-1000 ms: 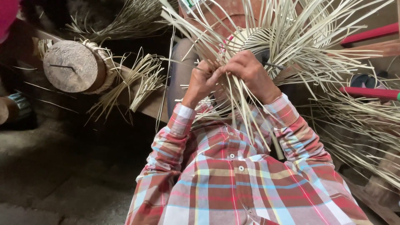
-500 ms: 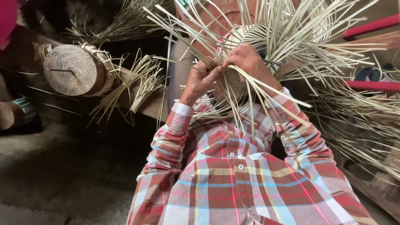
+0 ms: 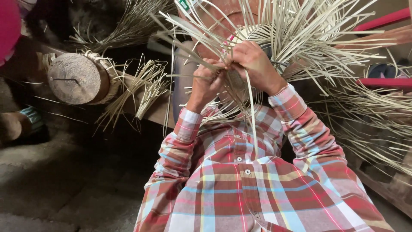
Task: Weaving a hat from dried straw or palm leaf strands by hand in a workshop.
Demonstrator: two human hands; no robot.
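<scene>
Straw weaving (image 3: 274,38) sits against both my hands, its loose strips fanning outward above them. My left hand (image 3: 206,83) pinches a strip; my right hand (image 3: 255,64) clamps the woven centre, touching the left.

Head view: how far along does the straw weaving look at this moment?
Done: a small woven centre shows above the hands. In hand: the left hand and right hand pinch pale strips together at its edge. Left: most of the work, since long loose strips fan out unwoven all round. A second straw bundle lies by the wooden block, untouched.
</scene>
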